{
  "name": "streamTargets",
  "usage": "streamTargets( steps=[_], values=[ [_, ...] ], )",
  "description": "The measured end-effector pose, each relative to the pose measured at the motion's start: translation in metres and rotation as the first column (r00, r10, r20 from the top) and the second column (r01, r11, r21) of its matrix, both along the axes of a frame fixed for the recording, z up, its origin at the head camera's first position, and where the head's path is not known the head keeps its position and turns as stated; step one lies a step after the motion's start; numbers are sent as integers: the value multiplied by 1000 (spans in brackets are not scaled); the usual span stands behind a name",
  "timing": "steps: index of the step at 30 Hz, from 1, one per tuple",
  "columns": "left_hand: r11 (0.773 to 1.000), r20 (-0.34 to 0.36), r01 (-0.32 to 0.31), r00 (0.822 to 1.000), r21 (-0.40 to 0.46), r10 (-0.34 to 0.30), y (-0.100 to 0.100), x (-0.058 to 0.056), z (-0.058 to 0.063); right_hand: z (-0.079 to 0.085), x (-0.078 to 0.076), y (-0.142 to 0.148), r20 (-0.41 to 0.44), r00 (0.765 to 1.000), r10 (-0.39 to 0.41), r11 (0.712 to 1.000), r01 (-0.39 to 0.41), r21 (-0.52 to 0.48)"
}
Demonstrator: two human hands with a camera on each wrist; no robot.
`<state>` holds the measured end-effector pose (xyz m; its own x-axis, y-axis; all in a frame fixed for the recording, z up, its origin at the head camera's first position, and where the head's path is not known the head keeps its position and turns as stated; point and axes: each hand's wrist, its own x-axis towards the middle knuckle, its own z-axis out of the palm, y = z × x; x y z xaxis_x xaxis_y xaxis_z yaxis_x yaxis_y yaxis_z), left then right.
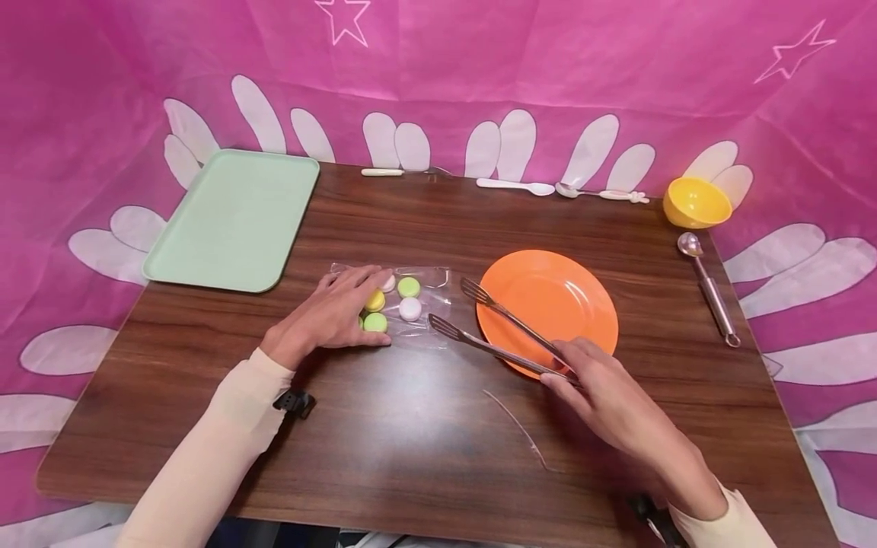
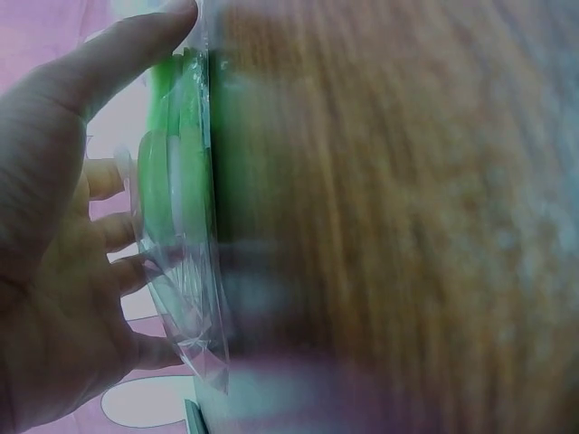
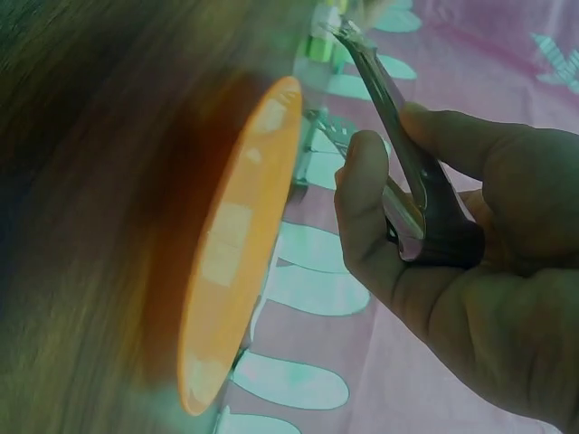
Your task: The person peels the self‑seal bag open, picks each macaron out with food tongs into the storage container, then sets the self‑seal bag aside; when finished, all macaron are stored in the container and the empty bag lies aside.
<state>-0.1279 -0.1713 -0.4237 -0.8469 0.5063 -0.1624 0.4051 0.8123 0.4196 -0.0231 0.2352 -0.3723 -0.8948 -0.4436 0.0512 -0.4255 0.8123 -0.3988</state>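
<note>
Hands apart from each other. Head view: left hand (image 1: 337,310) lies fingers-out over the left end of a clear bag (image 1: 441,301) of macarons (image 1: 409,309), mid-frame; looks like it stops the bag sliding. Right hand (image 1: 610,392), lower right, grips metal tongs (image 1: 493,349); arms spread, so probably light pressure. One tip overlaps the bag's right end; can't tell contact. Orange plate (image 1: 548,281) right of centre, under the tongs. Thin strip (image 1: 518,428) loose, lower centre.

Surface: dark wood-grain table (image 1: 384,464). Green tray (image 1: 233,217) upper left, yellow bowl (image 1: 695,204) and scoop (image 1: 713,297) far right, seemingly edged out for working room. Pink cloth (image 1: 452,46) walls it in.

Left wrist view: thumb and fingers straddle the bag; table blurred at right.

Right wrist view: thumb and bent fingers clamp the tongs near the joined end; plate edge-on, left of the hand.
</note>
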Motion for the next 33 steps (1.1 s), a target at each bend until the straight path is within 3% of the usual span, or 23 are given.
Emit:
streamTargets(
  steps=[6, 24, 33],
  values=[
    [1000, 8, -4, 1000, -8, 4, 1, 0, -1, -6, -8, -3, -71, 996, 60, 998, -60, -3],
    [1000, 26, -12, 1000, -19, 13, 1, 0, 0, -10, -18, -18, 25, 997, 68, 998, -68, -7],
    [1000, 13, -5, 1000, -24, 5, 1, 1, 1, -14, -25, -24, 12, 996, 84, 996, -83, -10]
  ],
)
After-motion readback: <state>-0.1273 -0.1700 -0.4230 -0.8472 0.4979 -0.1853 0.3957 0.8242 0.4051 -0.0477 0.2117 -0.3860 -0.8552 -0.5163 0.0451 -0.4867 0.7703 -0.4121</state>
